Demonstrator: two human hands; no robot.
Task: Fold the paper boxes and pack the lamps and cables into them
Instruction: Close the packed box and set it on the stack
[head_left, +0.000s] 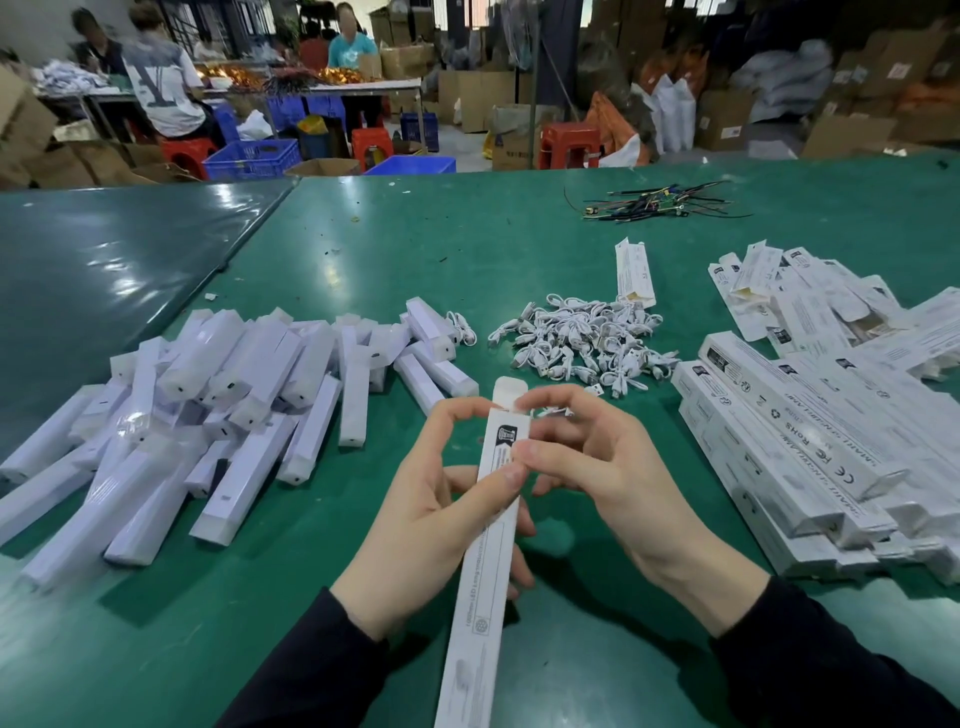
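I hold a long white paper box (485, 566) upright-tilted over the green table, its top flap (506, 392) standing open. My left hand (421, 514) grips the box from the left, thumb across its printed face. My right hand (587, 462) pinches the box's upper right edge, and a small white cable (553, 413) shows by its fingertips at the box mouth. A heap of wrapped white lamps (208, 410) lies to the left. A pile of coiled white cables (576, 343) sits ahead. Packed boxes (800, 457) are stacked at the right.
Flat unfolded boxes (800, 291) lie at the far right, with one more box (635, 275) beyond the cables. A bundle of dark wires (660, 202) rests farther back. The green table (363, 249) meets a darker one on the left. People sit working at a distant table.
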